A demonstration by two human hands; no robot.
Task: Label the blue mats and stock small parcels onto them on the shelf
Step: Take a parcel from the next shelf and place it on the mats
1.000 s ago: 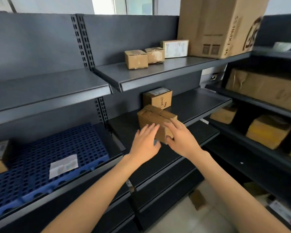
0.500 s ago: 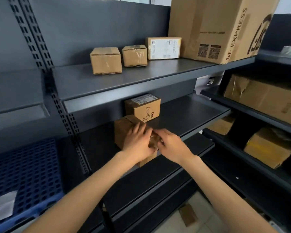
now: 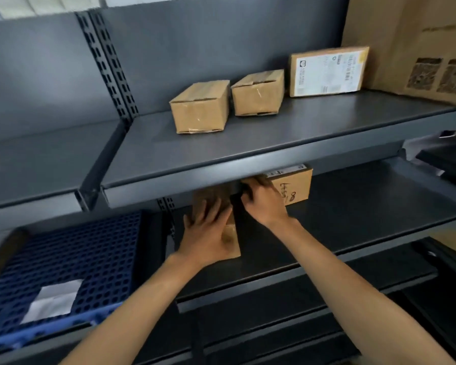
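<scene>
On the middle dark shelf (image 3: 353, 222), my left hand (image 3: 208, 233) lies flat on a small cardboard parcel (image 3: 231, 242), fingers spread over its top. My right hand (image 3: 263, 201) reaches further back and grips the near left corner of a second parcel (image 3: 295, 185) with handwriting on its front. The upper shelf's front lip hides the tops of both parcels. A blue perforated mat (image 3: 71, 264) with a white label (image 3: 54, 299) lies on the shelf to the left.
The upper shelf (image 3: 248, 151) carries two small brown boxes (image 3: 200, 108) (image 3: 258, 93), a flat parcel with a shipping label (image 3: 329, 71) and a large carton (image 3: 419, 46). A brown parcel (image 3: 0, 254) sits at the mat's far left edge. Lower shelves run below.
My head has moved closer and lower. My hands have come apart: the right one has left the near parcel and gone back to the written-on parcel, while the left stays on the near parcel.
</scene>
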